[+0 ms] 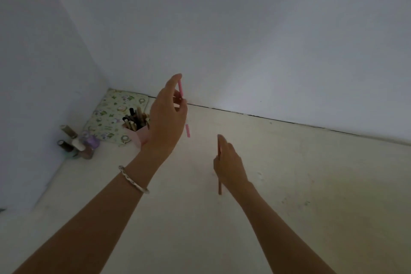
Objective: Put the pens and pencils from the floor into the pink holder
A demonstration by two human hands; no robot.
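Note:
The pink holder point(136, 136) stands on the floor near the corner, partly behind my left hand, with several dark and tan pens and pencils point(133, 119) sticking out of it. My left hand point(167, 118) is raised just right of the holder and grips a pink pen point(188, 130) held nearly upright, its ends showing above and below the fingers. My right hand point(229, 163) hovers lower over the floor and holds a reddish-brown pencil point(219, 187), also nearly upright.
A floral-patterned pad point(111, 113) lies in the corner under and behind the holder. Several small bottles point(77, 143) stand to its left against the wall. Pale walls meet the cream floor point(311, 184) along the back and left.

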